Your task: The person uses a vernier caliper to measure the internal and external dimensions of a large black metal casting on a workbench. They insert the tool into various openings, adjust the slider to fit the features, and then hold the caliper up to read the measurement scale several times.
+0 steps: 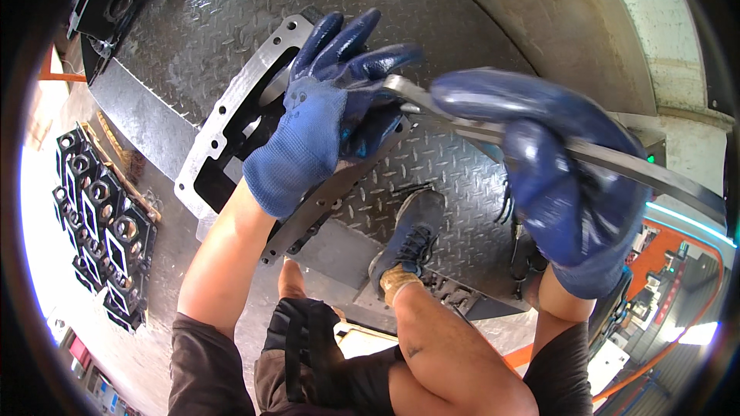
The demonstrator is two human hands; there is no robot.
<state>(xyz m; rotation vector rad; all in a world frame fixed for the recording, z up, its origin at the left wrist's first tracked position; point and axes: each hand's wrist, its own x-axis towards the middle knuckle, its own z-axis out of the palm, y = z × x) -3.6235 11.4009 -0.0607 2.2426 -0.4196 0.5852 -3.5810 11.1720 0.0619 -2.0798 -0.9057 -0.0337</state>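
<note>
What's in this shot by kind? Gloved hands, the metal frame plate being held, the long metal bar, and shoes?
Blue-gloved hands: 2, the left hand and the right hand
Metal frame plate: 1
Long metal bar: 1
Shoes: 1, a blue shoe
Total: 5

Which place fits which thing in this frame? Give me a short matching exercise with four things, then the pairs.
Things:
1. left hand
2. right hand
3. stack of black cast parts
4. blue shoe

Places:
A. at the far left, low beside the platform
B. on the grey metal frame, fingers near the tip of the bar
C. flat on the checker plate, between the two arms
D. closed in a grip on the long metal bar, nearest the camera

Pairs: 1-B, 2-D, 3-A, 4-C
</note>
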